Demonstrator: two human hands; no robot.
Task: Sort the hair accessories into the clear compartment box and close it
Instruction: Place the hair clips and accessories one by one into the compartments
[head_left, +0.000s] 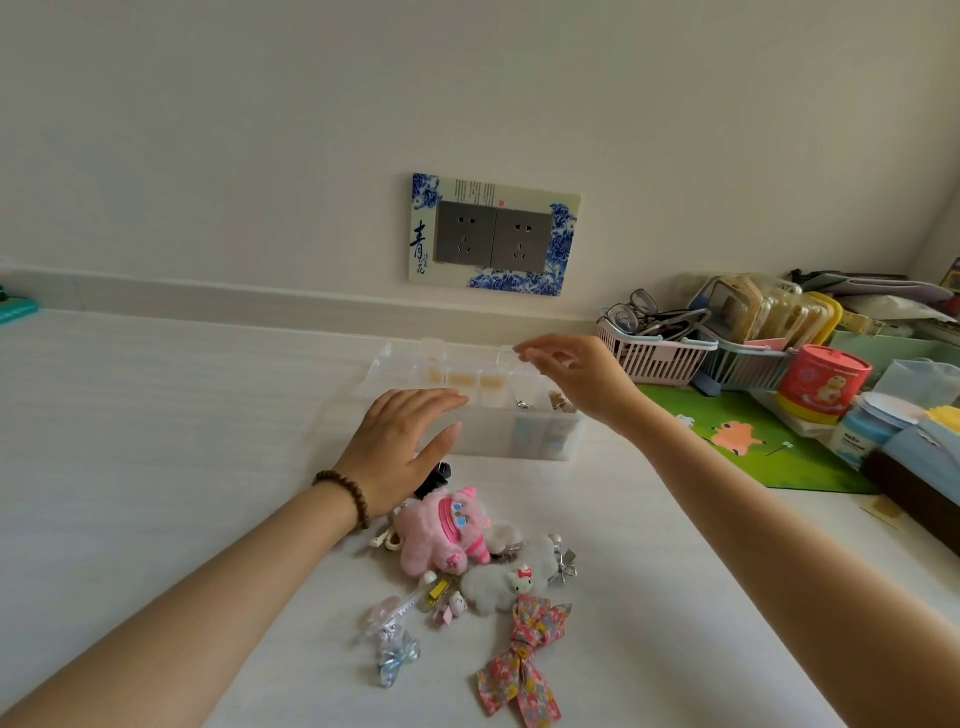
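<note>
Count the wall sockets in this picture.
2. The left socket and the right socket sit side by side in the blue-and-white plate on the wall behind the table. No others show, and none appears hidden.

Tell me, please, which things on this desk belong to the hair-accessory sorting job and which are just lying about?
For the job: clear compartment box, pink plush accessory, white Hello Kitty accessory, floral bow, silver bow.

Just lying about: pink basket holding glasses, red tin, green mat, wall sockets.
</note>
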